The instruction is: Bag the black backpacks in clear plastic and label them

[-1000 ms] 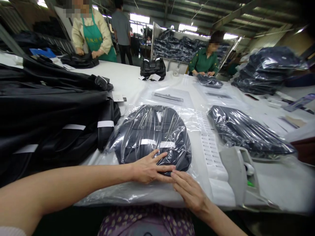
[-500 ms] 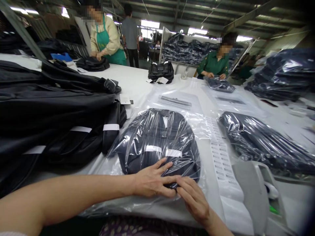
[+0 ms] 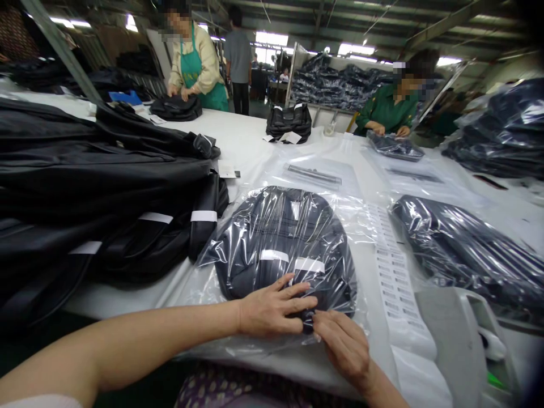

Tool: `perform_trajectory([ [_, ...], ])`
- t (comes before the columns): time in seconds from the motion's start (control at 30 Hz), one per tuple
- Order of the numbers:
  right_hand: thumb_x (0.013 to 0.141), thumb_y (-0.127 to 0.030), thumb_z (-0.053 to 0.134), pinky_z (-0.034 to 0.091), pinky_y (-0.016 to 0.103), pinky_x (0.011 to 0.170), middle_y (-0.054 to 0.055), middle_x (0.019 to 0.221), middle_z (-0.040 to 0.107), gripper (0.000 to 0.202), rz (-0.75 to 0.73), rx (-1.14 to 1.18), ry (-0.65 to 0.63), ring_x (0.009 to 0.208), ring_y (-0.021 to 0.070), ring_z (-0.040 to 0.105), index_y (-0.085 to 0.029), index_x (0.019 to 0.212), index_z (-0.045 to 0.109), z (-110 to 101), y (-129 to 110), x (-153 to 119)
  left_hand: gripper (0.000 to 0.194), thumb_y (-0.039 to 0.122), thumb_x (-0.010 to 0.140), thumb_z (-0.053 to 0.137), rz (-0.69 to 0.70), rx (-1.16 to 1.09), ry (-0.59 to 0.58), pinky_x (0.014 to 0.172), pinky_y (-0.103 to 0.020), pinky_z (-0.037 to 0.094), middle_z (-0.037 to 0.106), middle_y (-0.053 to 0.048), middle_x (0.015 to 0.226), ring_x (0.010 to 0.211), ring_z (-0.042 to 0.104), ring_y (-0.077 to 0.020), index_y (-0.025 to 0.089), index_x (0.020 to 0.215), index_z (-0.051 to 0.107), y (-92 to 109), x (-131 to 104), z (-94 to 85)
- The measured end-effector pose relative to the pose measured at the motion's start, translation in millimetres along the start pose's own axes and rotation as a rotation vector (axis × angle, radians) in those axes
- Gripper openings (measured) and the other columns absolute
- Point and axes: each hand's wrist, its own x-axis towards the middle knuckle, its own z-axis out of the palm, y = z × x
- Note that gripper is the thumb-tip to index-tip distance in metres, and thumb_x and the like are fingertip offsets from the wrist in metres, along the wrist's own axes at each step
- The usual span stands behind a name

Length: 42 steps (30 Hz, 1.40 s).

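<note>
1. Bag, dark, in clear film: flat on table, nr. near edge, prob. for easy reach.
2. L hand: on bag's lower part, fingers spread, prob. steadying it.
3. R hand: bag's near end, fingers bunched; film pinch can't tell.
4. Label strip: R of bag, toward near edge, presumably handy.
5. Black pile: toward L edge.
6. Wrapped bag: toward R edge.
</note>
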Motion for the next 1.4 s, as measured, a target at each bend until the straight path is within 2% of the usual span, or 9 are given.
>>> perform_trajectory([
  [0.2,0.080,-0.003,0.052,0.054,0.031,0.084,0.009,0.089,0.071,0.028,0.007,-0.035,0.128,0.093,0.0190,0.065,-0.010,0.105,0.061,4.7,-2.0,0.2,0.026,0.042,0.090,0.043,-0.271,-0.196,0.085,0.090,-0.039,0.038,0.057,-0.007,0.100,0.091,0.046,-0.0196,0.022,0.094,0.058,19.9,-37.4,-28.8],
  [0.33,0.080,-0.003,0.052,0.055,0.030,0.081,0.007,0.085,0.072,0.027,0.023,-0.043,0.165,0.089,0.0175,0.067,-0.012,0.103,0.061,4.1,-3.4,4.4,0.075,0.072,0.067,0.055,-0.487,-0.380,-0.073,0.092,-0.045,0.041,0.048,-0.013,0.108,0.100,0.044,-0.0268,0.016,0.117,0.050,46.6,-54.2,-61.1],
  [0.4,0.080,-0.003,0.052,0.055,0.029,0.080,0.006,0.084,0.072,0.026,0.034,-0.048,0.170,0.087,0.0172,0.067,-0.013,0.103,0.061,4.0,-3.4,5.1,0.089,0.065,0.062,0.066,-0.479,-0.299,-0.178,0.100,-0.051,0.033,0.048,-0.015,0.116,0.109,0.042,-0.0302,0.013,0.129,0.039,55.0,-61.7,-63.8],
  [0.53,0.081,-0.003,0.052,0.055,0.029,0.080,0.006,0.085,0.072,0.027,0.039,-0.070,0.162,0.085,0.0164,0.067,-0.013,0.105,0.060,4.7,-3.2,4.2,0.029,0.014,0.083,0.054,-0.374,-0.004,-0.040,0.104,-0.044,0.033,0.053,-0.015,0.120,0.112,0.047,-0.0231,0.013,0.112,0.052,51.5,-77.8,-45.3],
  [0.6,0.082,-0.004,0.052,0.055,0.028,0.081,0.006,0.084,0.072,0.027,0.051,-0.077,0.169,0.085,0.0159,0.067,-0.014,0.106,0.060,5.4,-3.4,3.6,0.011,0.009,0.087,0.047,-0.261,0.015,0.039,0.105,-0.040,0.033,0.057,-0.013,0.120,0.108,0.052,-0.0190,0.014,0.092,0.056,43.0,-81.3,-37.7],
  [0.7,0.083,-0.006,0.051,0.055,0.027,0.081,0.006,0.084,0.072,0.024,0.093,-0.072,0.174,0.084,0.0154,0.068,-0.014,0.103,0.061,6.3,-4.0,4.2,0.019,0.015,0.093,0.039,-0.170,-0.085,0.011,0.107,-0.035,0.030,0.059,-0.010,0.121,0.108,0.054,-0.0137,0.016,0.080,0.054,31.1,-77.2,-39.8],
  [1.03,0.087,-0.010,0.047,0.055,0.023,0.074,0.003,0.081,0.072,0.019,0.275,-0.087,0.222,0.075,0.0126,0.068,-0.019,0.095,0.062,8.9,-2.8,3.7,0.024,0.016,0.093,0.037,-0.334,-0.277,-0.200,0.079,-0.029,0.037,0.046,-0.003,0.138,0.092,0.057,-0.0133,0.018,0.083,0.058,14.8,-56.1,-65.8],
  [1.2,0.088,-0.014,0.047,0.052,0.019,0.072,0.002,0.080,0.072,0.017,0.400,-0.047,0.211,0.073,0.0111,0.068,-0.019,0.093,0.062,9.9,-4.0,3.3,0.036,0.030,0.096,0.028,-0.801,-0.464,-0.053,0.071,-0.025,0.039,0.068,0.002,0.091,0.072,0.057,-0.0124,0.024,0.103,0.063,20.6,-41.8,-56.8],
  [1.4,0.093,-0.027,0.042,0.046,0.016,0.063,-0.002,0.074,0.069,0.022,0.727,0.163,0.100,0.066,0.0092,0.065,-0.021,0.084,0.061,1.4,-6.4,16.2,0.054,0.047,0.092,0.023,-1.273,-0.606,0.101,0.054,-0.022,0.042,0.059,0.001,0.065,0.053,0.059,-0.0125,0.017,0.082,0.066,17.6,-14.3,-44.9],
])
